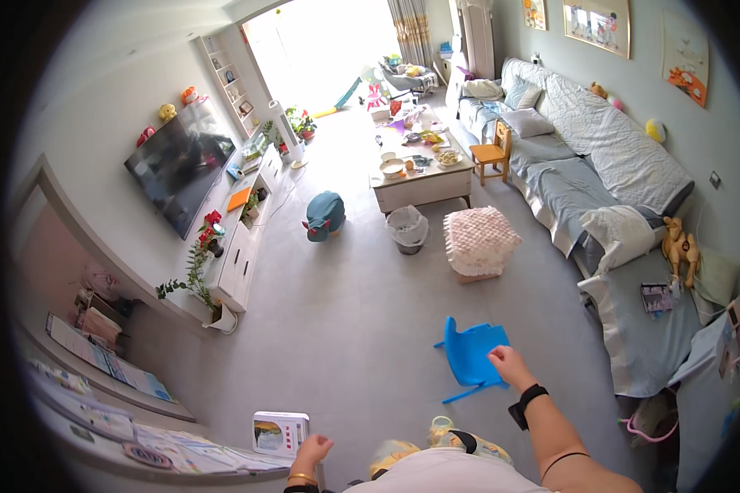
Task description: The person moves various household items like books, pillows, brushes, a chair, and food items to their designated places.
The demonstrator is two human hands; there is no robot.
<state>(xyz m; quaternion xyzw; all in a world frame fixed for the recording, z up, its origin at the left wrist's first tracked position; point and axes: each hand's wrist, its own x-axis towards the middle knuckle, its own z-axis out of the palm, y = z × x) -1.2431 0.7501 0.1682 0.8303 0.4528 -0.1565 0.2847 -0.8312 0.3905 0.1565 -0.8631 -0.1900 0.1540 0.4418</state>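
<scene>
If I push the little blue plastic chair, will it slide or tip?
The blue plastic chair looks stiff and probably light, judging by its thin shell. On the smooth grey floor it would likely slide; pushed near its top, it might tip on its slim legs.

Strong daylight pours in from the wide far window, burnt out to plain white — its glare bleeds onto nearby edges. The smooth grey floor shines palely toward it and dulls closer to the camera. Shadows are soft, such as the faint one around the blue plastic chair. The large black flat television and the gold-framed wall picture catch reflections. Far clutter loses detail; straight edges bend and soften toward the dark, rounded rim.
</scene>
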